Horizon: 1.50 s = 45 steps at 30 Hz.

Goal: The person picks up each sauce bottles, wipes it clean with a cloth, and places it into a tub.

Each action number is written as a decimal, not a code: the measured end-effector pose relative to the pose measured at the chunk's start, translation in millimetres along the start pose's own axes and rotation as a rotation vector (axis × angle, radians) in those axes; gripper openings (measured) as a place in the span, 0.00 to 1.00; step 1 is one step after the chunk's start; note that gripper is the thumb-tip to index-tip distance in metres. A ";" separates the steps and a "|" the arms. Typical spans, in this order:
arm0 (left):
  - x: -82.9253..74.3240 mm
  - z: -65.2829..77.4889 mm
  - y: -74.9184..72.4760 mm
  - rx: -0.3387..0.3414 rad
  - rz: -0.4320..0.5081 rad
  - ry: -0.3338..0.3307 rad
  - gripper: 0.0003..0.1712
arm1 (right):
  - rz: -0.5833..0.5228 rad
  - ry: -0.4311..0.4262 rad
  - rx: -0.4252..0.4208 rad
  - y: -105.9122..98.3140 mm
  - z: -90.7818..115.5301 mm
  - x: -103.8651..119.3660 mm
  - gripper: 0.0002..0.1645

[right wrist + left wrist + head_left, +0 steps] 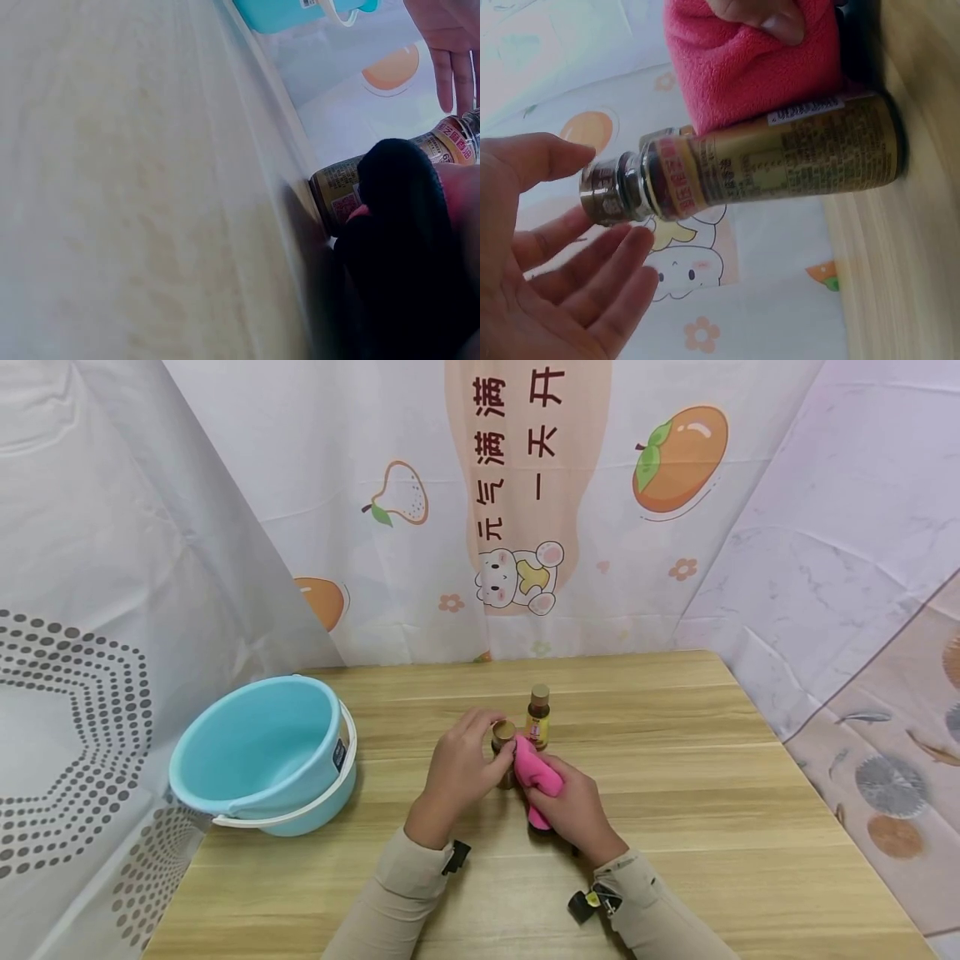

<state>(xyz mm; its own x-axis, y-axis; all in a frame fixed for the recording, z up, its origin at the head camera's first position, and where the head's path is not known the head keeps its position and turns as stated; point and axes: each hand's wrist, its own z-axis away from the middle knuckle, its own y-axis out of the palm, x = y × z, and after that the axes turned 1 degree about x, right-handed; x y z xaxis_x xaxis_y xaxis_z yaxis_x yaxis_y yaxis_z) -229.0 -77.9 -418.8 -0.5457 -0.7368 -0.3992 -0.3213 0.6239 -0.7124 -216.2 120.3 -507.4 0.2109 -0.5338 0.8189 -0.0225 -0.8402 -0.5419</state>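
A glass bottle [802, 154] with a gold-brown label and a brown cap [606, 191] stands upright on the table. The thumb and fingertips of my left hand [459, 764] pinch it at the cap. In my right hand [577, 806] is a bunched pink cloth [754, 75], which lies against the bottle's side. Just behind, a second small bottle [538, 727] with a yellow label and brown cap stands by itself. A black shape [397, 225] near the cloth covers part of the bottle in the right wrist view; I cannot tell what it is.
A light blue bucket [330, 806] with a white handle stands on the left side of the wooden table [690, 760]. A printed curtain [420, 568] hangs along the table's far edge.
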 end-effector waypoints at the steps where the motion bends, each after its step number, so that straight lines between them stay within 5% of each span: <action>1: -0.2 0.3 0.8 -0.005 -0.005 -0.010 0.21 | 0.002 0.004 0.002 0.1 0.2 0.1 0.28; 10: -2.5 0.0 2.0 -0.016 -0.017 -0.073 0.21 | -0.024 0.003 -0.026 1.0 1.2 0.0 0.28; 27: -0.3 -1.9 2.2 0.000 -0.013 0.025 0.15 | -0.241 -0.156 -0.187 -2.4 3.8 9.2 0.34; 45: -0.2 -1.9 1.9 0.003 -0.022 0.057 0.15 | -0.154 -0.104 -0.104 -2.5 2.1 5.3 0.33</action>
<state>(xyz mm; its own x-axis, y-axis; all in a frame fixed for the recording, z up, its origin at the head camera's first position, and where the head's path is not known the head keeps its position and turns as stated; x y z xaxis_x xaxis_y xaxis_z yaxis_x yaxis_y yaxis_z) -231.0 -76.1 -419.0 -0.5821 -0.7339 -0.3501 -0.3313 0.6072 -0.7222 -213.0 119.8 -502.1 0.3191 -0.3901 0.8637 -0.0817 -0.9193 -0.3850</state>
